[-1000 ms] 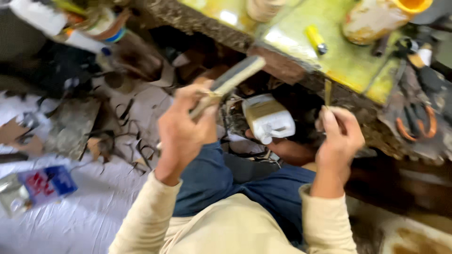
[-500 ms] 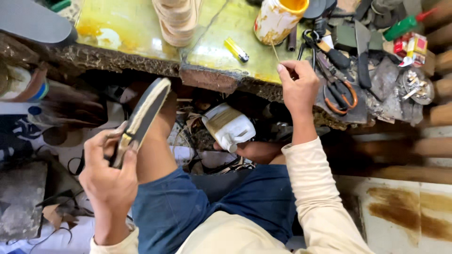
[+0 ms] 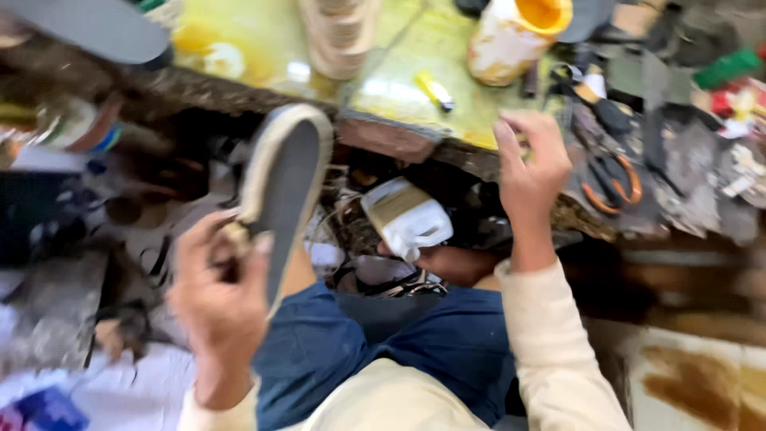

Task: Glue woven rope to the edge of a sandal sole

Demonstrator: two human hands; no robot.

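My left hand (image 3: 219, 291) grips a shoe sole (image 3: 283, 187), dark grey with a pale rim, by its lower end; the sole points up toward the workbench. My right hand (image 3: 531, 172) is raised at the front edge of the yellow-stained workbench (image 3: 399, 88), fingers curled, perhaps around something thin that motion blur hides. A yellow tub with a stained white side (image 3: 519, 32) stands on the bench just beyond that hand. Scissors with orange handles (image 3: 610, 172) lie to its right.
A white jug (image 3: 407, 219) lies under the bench above my blue-trousered lap. A stack of pale soles (image 3: 339, 36) and a small yellow lighter (image 3: 435, 89) sit on the bench. Tools and scraps crowd the right side; leather offcuts litter the floor at left.
The view has shifted and blurred. My left hand has brought the sole up and in toward the bench. My right hand has dropped slightly along the bench edge, away from the tub.
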